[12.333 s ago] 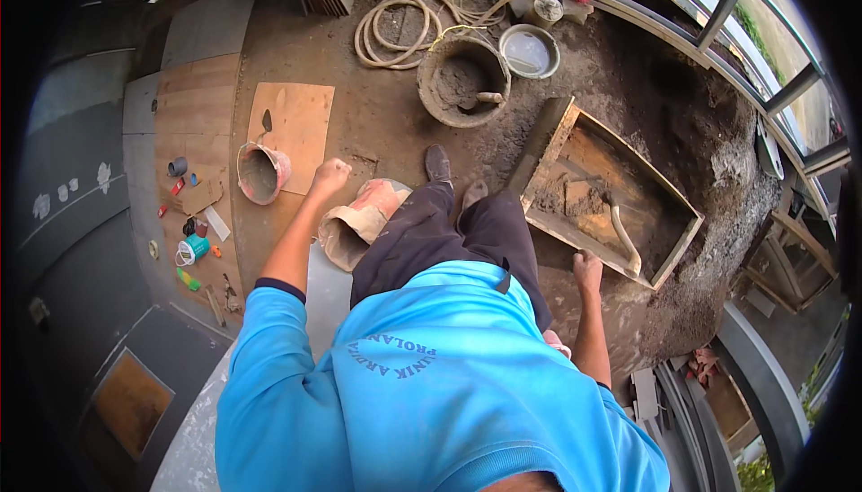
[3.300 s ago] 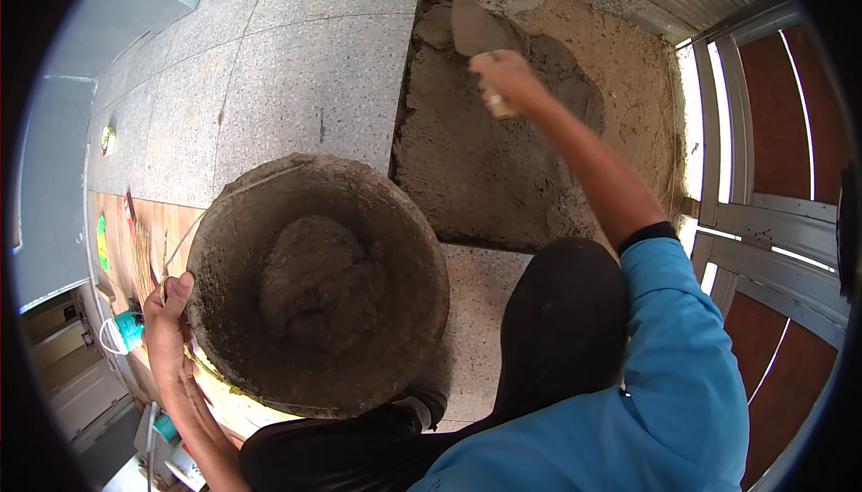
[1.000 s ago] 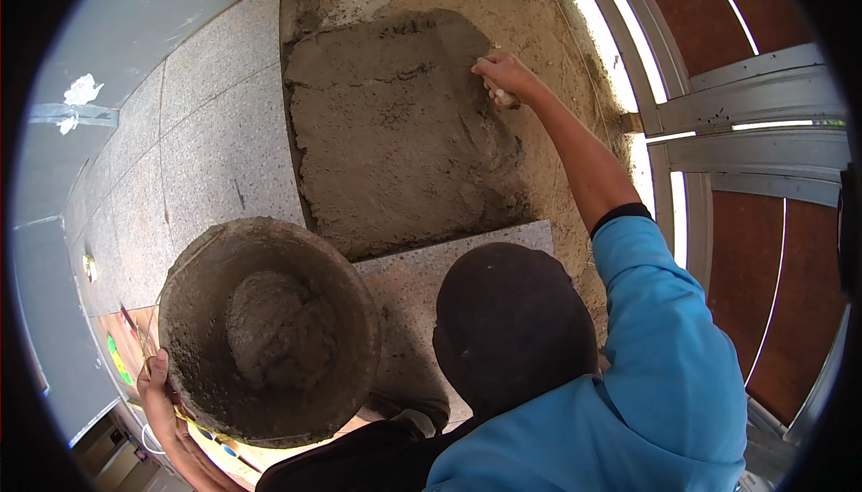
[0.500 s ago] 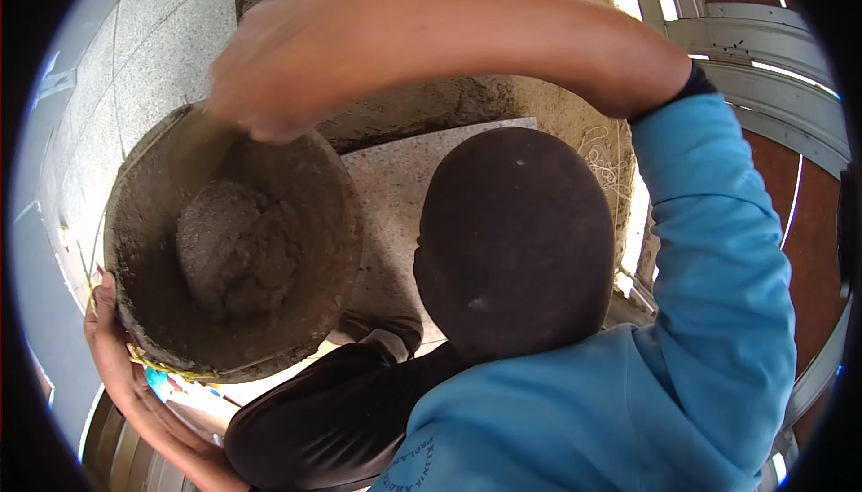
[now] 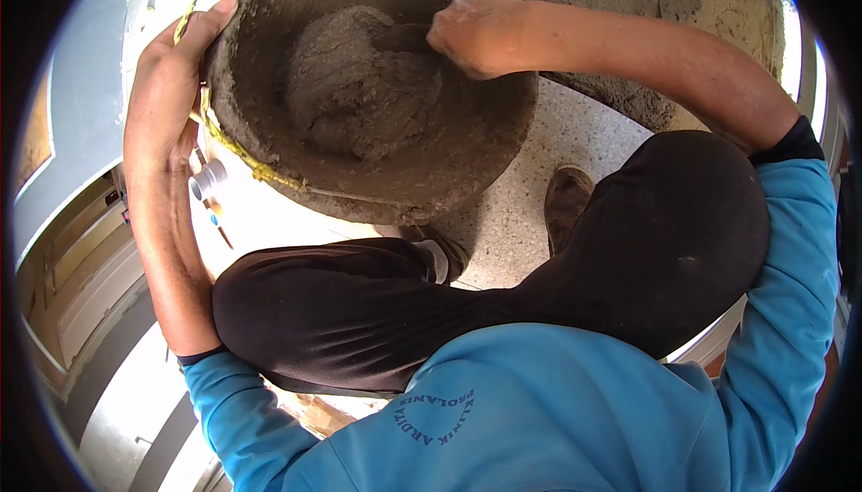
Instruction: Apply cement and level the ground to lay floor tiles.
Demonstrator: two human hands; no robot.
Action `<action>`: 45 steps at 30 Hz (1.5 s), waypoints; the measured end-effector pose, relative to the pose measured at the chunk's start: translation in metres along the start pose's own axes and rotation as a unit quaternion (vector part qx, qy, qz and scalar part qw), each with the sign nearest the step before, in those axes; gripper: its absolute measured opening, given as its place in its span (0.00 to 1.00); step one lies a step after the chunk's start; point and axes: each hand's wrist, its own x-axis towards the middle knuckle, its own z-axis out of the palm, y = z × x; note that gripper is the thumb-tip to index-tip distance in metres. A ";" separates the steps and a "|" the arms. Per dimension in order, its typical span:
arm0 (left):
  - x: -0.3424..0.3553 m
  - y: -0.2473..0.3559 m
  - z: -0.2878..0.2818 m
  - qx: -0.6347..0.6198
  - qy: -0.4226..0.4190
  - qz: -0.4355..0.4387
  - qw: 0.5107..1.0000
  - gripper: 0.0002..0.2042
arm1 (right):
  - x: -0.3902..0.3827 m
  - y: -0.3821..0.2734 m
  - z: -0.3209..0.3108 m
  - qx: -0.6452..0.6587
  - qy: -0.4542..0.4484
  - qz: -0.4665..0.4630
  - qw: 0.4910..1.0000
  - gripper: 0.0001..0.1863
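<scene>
- Bucket [image 5: 489, 137]: one, round, mortar-crusted; in front of the legs, mouth toward the camera.
- Mortar [image 5: 359, 88]: grey, wet, heaped inside bucket.
- Left hand [image 5: 175, 65]: clamped on bucket's left rim, thumb over the edge, fingers outside.
- Right hand [image 5: 480, 34]: curled into a fist around trowel, over bucket's right side; handle hidden in grip.
- Trowel [image 5: 401, 39]: dark blade, pointing left, at the mortar.
- Yellow cord [image 5: 260, 171]: along bucket's lower-left edge.
- Speckled tile [image 5: 512, 227]: pale, beside brown shoe [image 5: 566, 205].
</scene>
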 end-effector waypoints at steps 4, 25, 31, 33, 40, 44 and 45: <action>0.005 0.004 0.000 0.052 0.000 0.026 0.998 0.19 | -0.010 0.008 0.012 0.111 -0.025 0.033 0.993 0.13; 0.011 -0.004 -0.001 -0.076 -0.038 -0.005 0.996 0.15 | -0.231 0.058 -0.039 0.665 0.186 0.340 0.638 0.12; 0.012 -0.008 -0.005 -0.073 -0.044 0.008 0.996 0.14 | -0.240 0.135 -0.010 0.441 0.381 0.497 0.643 0.15; 0.014 -0.012 -0.008 -0.087 -0.057 0.010 0.995 0.14 | -0.224 0.174 0.019 0.314 0.408 0.545 0.661 0.16; 0.012 -0.010 -0.009 -0.081 -0.047 -0.009 0.996 0.13 | -0.230 0.229 0.083 0.051 0.373 0.654 0.656 0.16; 0.019 -0.021 -0.017 -0.103 -0.056 -0.009 0.993 0.14 | -0.259 0.243 0.077 0.223 0.379 0.635 0.635 0.19; 0.019 -0.019 -0.015 -0.102 -0.054 -0.010 0.993 0.14 | -0.264 0.252 0.080 0.222 0.381 0.638 0.631 0.19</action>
